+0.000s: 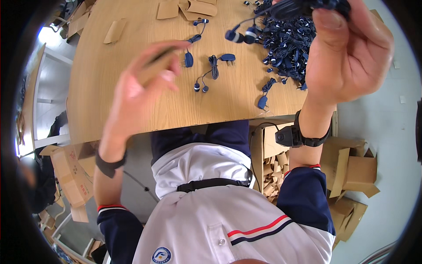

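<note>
My right hand (347,57) is raised at the upper right, its fingers closed around a corded plug adapter (290,9) with bundled dark cable. Two round dark ends with white rings (250,35) dangle from that cable to the left. Over the left part of the table, my left hand (143,86) is smeared by motion. A brownish shape with a dark edge shows between its thumb and fingers; I cannot make out what it is. Just right of this hand lie two similar adapters, one with a blue block (189,60), the other with its bundled cable (214,67) nearer the middle.
A big heap of dark-blue corded adapters (288,46) covers the table's right side, with a single adapter (263,102) at its near edge. Brown cardboard pieces (115,31) lie on the wooden table (94,88). Below stand a box of cardboard scraps (276,169) and open cartons (358,171).
</note>
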The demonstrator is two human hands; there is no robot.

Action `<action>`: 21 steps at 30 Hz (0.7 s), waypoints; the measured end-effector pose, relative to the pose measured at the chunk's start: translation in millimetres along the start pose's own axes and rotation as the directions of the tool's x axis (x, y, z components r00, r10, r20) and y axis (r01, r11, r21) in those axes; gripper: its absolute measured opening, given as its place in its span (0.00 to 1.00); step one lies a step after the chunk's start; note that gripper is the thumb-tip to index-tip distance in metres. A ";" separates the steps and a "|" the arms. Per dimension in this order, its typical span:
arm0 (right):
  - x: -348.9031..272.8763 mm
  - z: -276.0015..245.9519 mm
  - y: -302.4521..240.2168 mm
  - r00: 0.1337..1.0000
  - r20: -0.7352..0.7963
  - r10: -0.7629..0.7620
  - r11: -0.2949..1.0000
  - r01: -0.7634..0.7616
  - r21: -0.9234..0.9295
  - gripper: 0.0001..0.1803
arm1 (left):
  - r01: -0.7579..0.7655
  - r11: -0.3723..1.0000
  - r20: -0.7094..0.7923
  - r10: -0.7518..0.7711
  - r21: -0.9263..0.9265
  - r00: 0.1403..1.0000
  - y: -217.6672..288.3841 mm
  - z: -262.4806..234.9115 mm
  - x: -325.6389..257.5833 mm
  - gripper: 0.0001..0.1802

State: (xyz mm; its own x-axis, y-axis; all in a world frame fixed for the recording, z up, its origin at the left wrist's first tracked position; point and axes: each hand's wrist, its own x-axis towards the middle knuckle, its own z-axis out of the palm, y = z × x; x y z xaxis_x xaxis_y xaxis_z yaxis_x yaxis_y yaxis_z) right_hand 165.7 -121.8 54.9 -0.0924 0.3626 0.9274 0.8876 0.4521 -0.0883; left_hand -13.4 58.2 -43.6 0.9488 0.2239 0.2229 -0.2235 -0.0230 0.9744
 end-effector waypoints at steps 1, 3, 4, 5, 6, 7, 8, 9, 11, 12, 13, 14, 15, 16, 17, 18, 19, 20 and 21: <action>3.0 1.7 3.1 0.993 0.013 -0.114 0.993 0.113 0.034 0.19 | 0.067 0.996 -0.009 -0.068 -0.054 0.998 6.8 19.7 -3.9 0.17; 8.3 5.4 -3.9 0.997 0.039 -0.062 0.977 0.053 0.208 0.18 | 0.079 0.994 0.029 -0.077 -0.070 0.997 6.6 45.0 -0.7 0.14; 10.6 7.8 -9.0 0.998 0.064 -0.016 0.925 -0.010 0.380 0.17 | 0.026 0.999 0.061 -0.025 -0.023 0.998 2.3 51.8 1.0 0.12; 7.8 9.2 -16.6 0.998 0.066 -0.018 0.924 -0.009 0.383 0.17 | 0.024 0.999 0.057 -0.023 -0.024 0.998 1.5 58.2 1.7 0.12; 1.0 10.5 -25.4 0.995 0.062 0.077 0.941 -0.093 0.325 0.16 | 0.039 0.998 0.017 -0.038 -0.057 0.999 1.3 63.8 2.4 0.11; -3.1 11.1 -29.6 0.984 0.049 0.171 0.949 -0.178 0.261 0.17 | 0.051 0.995 -0.019 -0.053 -0.089 0.998 1.5 67.2 3.8 0.11; -2.9 12.8 -26.4 0.995 0.070 0.073 0.966 -0.088 0.244 0.18 | 0.101 0.990 -0.010 -0.102 -0.097 0.995 5.4 68.1 3.7 0.11; -3.9 10.4 -31.7 0.979 0.145 0.140 0.938 -0.178 0.298 0.18 | 0.099 0.990 -0.008 -0.100 -0.096 0.995 8.8 69.4 2.3 0.11; -3.0 11.6 -23.9 0.965 0.260 0.043 0.907 -0.147 0.395 0.17 | 0.118 0.984 -0.053 -0.126 -0.130 0.991 11.9 71.5 -1.7 0.11; -7.1 13.7 -26.9 0.965 0.258 0.042 0.907 -0.146 0.395 0.17 | 0.056 0.982 -0.036 -0.063 -0.178 0.997 7.4 72.0 -1.2 0.10; -15.1 15.9 -33.9 0.962 0.211 0.171 0.951 -0.217 0.218 0.17 | 0.058 0.982 -0.033 -0.065 -0.177 0.997 8.1 71.0 -1.9 0.10; -19.8 16.8 -37.9 0.947 0.140 0.288 0.954 -0.296 0.039 0.17 | 0.074 0.980 -0.006 -0.077 -0.186 0.997 9.7 68.8 -2.9 0.10; -20.9 14.1 -37.7 0.947 0.137 0.290 0.954 -0.298 0.039 0.17 | 0.090 0.977 0.020 -0.088 -0.194 0.996 10.2 66.6 -3.8 0.11; -21.1 9.1 -35.8 0.953 0.110 0.283 0.949 -0.295 0.110 0.16 | 0.093 0.978 0.023 -0.090 -0.188 0.996 6.0 64.6 -3.8 0.12; -21.0 4.2 -33.7 0.957 0.083 0.277 0.941 -0.287 0.181 0.16 | 0.091 0.978 0.025 -0.088 -0.186 0.996 5.4 64.4 -4.2 0.12; -20.7 0.5 -31.3 0.972 0.091 0.218 0.932 -0.235 0.278 0.16 | 0.113 0.973 0.012 -0.113 -0.203 0.994 5.6 64.4 -5.3 0.12; -20.1 0.9 -32.9 0.972 0.090 0.215 0.932 -0.232 0.279 0.16 | 0.134 0.966 -0.004 -0.138 -0.220 0.990 5.7 64.5 -6.6 0.11; -19.3 1.6 -36.4 0.974 0.090 0.208 0.926 -0.225 0.303 0.16 | 0.132 0.967 -0.006 -0.136 -0.219 0.991 5.2 65.5 -7.0 0.11; -18.3 2.5 -38.1 0.976 0.090 0.200 0.920 -0.218 0.327 0.16 | 0.155 0.961 -0.010 -0.161 -0.230 0.987 4.7 67.2 -7.2 0.10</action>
State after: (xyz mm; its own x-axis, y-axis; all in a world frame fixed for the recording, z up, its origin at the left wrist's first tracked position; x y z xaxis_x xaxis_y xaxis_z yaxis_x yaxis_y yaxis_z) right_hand 132.5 -143.7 40.4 0.0466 0.5172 0.8546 0.6890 0.6028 -0.4024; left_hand -6.3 -9.1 -38.8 0.9700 0.2349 0.0624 -0.1194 0.2368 0.9642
